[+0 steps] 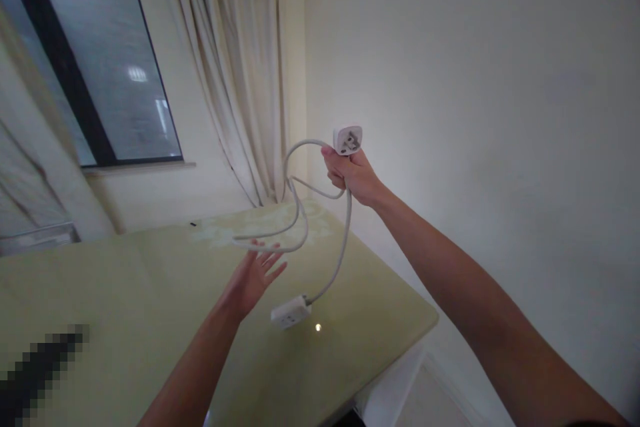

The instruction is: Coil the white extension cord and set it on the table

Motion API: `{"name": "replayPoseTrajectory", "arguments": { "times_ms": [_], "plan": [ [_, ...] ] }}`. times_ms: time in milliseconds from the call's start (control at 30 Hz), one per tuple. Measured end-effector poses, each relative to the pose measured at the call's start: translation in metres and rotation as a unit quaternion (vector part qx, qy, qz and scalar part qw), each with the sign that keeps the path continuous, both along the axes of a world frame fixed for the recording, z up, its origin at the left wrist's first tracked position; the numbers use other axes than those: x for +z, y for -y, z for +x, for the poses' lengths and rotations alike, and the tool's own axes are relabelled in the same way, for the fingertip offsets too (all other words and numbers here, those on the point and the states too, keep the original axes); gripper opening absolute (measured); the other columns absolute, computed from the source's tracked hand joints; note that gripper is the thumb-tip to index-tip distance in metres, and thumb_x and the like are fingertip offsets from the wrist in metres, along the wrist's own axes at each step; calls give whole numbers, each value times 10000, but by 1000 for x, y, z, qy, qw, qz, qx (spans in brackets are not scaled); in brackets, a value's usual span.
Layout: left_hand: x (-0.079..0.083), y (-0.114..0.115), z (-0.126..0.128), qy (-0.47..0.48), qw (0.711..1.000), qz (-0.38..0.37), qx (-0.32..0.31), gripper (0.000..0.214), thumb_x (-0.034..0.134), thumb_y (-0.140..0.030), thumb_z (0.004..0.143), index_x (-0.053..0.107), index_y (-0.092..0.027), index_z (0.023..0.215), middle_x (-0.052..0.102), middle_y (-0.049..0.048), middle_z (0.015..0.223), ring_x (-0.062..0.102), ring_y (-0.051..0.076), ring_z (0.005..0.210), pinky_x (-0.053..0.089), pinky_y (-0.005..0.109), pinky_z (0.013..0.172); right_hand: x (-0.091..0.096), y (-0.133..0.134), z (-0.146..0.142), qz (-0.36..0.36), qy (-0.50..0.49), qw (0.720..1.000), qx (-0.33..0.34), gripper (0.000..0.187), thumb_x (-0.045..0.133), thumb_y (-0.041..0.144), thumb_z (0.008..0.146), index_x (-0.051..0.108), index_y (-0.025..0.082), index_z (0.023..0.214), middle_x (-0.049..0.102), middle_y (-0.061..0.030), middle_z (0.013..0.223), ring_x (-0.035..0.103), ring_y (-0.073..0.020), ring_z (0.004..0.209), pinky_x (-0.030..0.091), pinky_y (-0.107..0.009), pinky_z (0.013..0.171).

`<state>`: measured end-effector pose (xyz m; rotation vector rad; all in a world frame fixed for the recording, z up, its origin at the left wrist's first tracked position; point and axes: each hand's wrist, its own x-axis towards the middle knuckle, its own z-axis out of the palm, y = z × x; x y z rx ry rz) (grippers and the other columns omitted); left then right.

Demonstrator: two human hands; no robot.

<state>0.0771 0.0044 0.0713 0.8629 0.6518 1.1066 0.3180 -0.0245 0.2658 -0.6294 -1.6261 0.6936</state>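
The right hand (353,177) is fisted around one white cable (343,247) just below its single plug (348,139). Below and left of the plug, the left hand (253,280) is open with fingers spread under the cable's loop, perhaps brushing it. One socket block (290,312) hangs lower still, just over the counter (125,293). One curtain (235,67) and one window (100,60) lie left of the plug.
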Motion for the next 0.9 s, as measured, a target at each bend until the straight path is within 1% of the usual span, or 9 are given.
{"name": "replayPoseTrajectory", "arguments": {
  "times_ms": [133, 267, 367, 467, 567, 633, 733, 833, 900],
  "plan": [
    [35, 3, 14, 63, 996, 62, -13, 500, 683, -531, 899, 568, -288, 1321, 662, 120, 1359, 653, 274, 1239, 537, 495, 1026, -6, -8, 7, -7, 5, 1000, -7, 583, 703, 641, 854, 334, 236, 652, 261, 107, 535, 179, -51, 430, 127, -223, 408],
    [50, 5, 30, -127, 965, 231, -11, 410, 604, -518, 930, 659, -185, 1162, 714, 95, 962, 718, 253, 979, 603, 438, 864, -27, -23, 9, 17, 84, 987, -138, 577, 608, 678, 893, 404, 216, 614, 341, 73, 518, 279, -71, 467, 195, -242, 453],
    [56, 5, 37, -281, 873, 398, 30, 210, 537, -264, 925, 610, -220, 1118, 645, 64, 1005, 687, 212, 877, 597, 394, 758, -43, -30, 2, 44, 187, 962, -196, 578, 573, 662, 906, 474, 188, 589, 389, 45, 533, 351, -91, 530, 238, -257, 514],
    [60, 7, 36, -400, 733, 529, 152, 298, 498, -53, 806, 545, -214, 1052, 572, 89, 1074, 621, 230, 957, 548, 434, 850, -57, -30, -11, 58, 225, 960, -154, 557, 585, 633, 902, 487, 181, 592, 382, 44, 564, 347, -97, 570, 242, -263, 545],
    [57, 6, 28, -470, 615, 536, 337, 233, 524, -70, 802, 491, -202, 991, 531, 116, 1035, 542, 313, 1080, 464, 559, 965, -66, -26, -19, 49, 194, 976, -86, 530, 679, 599, 858, 456, 192, 601, 355, 58, 581, 317, -90, 566, 235, -260, 539],
    [52, 1, 20, -466, 585, 501, 436, 186, 573, -169, 834, 470, -200, 986, 524, 121, 1023, 510, 350, 1129, 409, 623, 1007, -70, -25, -19, 37, 156, 985, -68, 542, 716, 586, 841, 419, 203, 597, 328, 66, 579, 294, -85, 552, 220, -261, 529],
    [46, -11, 9, -394, 661, 444, 460, 399, 690, -351, 795, 476, -182, 1087, 549, 141, 1116, 543, 338, 1129, 449, 589, 984, -77, -24, -19, 32, 111, 991, -67, 560, 716, 601, 841, 400, 211, 594, 320, 66, 583, 293, -88, 556, 223, -265, 535],
    [47, -18, 2, -330, 832, 356, 267, 489, 696, -501, 797, 552, -172, 1130, 654, 127, 1088, 657, 274, 952, 542, 437, 796, -85, -30, -25, 37, 34, 994, -101, 570, 695, 635, 844, 404, 213, 596, 343, 58, 589, 322, -94, 567, 245, -260, 537],
    [49, -16, 1, -328, 882, 318, 117, 455, 639, -584, 840, 642, -165, 1018, 712, 91, 889, 678, 233, 798, 530, 361, 705, -91, -39, -32, 33, -44, 988, -141, 576, 674, 665, 846, 409, 216, 602, 355, 55, 588, 338, -95, 561, 263, -251, 527]
  ]
}}
